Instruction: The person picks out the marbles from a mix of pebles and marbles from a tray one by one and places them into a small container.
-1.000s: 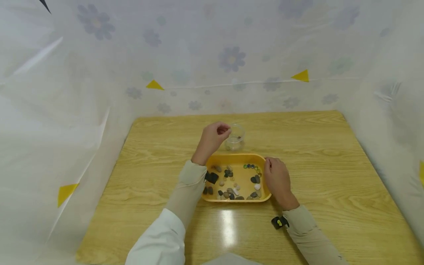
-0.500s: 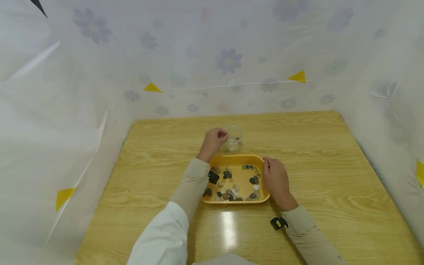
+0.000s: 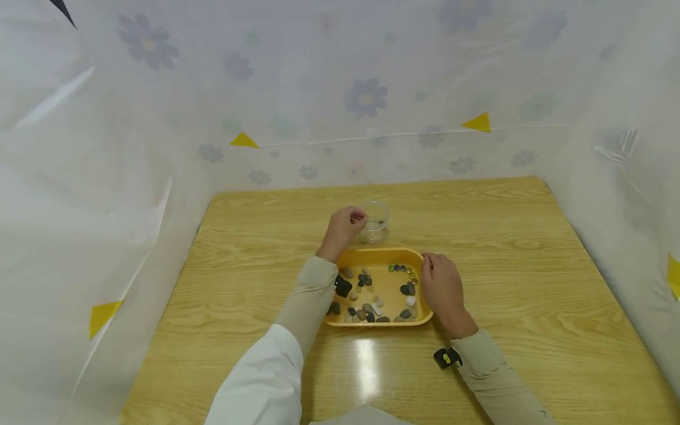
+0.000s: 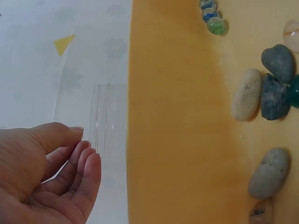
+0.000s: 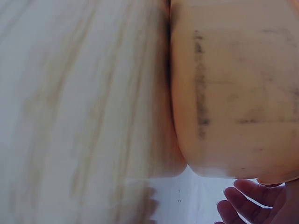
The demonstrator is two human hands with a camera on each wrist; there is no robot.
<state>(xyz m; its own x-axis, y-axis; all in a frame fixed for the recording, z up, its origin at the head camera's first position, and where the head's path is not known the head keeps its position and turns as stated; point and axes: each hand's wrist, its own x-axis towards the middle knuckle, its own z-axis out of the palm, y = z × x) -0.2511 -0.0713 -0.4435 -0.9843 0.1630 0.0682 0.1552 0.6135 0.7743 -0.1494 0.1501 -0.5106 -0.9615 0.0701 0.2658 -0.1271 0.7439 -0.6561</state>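
Observation:
My left hand (image 3: pixel 342 231) reaches past the tray to the left rim of a clear plastic cup (image 3: pixel 376 235). In the left wrist view its fingers curl, with thumb and fingertips close together at the cup's edge; whether they pinch the rim or something small, I cannot tell. A tiny dark thing shows in the cup. My right hand (image 3: pixel 444 289) grips the right end of the yellow plastic tray (image 3: pixel 388 321). Several grey, dark and white pebbles (image 4: pixel 246 94) lie in the tray. Several glass marbles (image 4: pixel 216 26) form a curved row near its far right corner.
The tray stands on a wood-grain table (image 3: pixel 531 265), with the cup just behind it. A pale flowered plastic curtain (image 3: pixel 297 106) hangs around the back and sides, marked with yellow triangles (image 3: pixel 244 140). My left forearm crosses over the tray's left end.
My left hand has come slightly lower, closer to the cup's rim, and is nearly still over the last half second. My right hand stays at the tray's end. The head view has shifted slightly.

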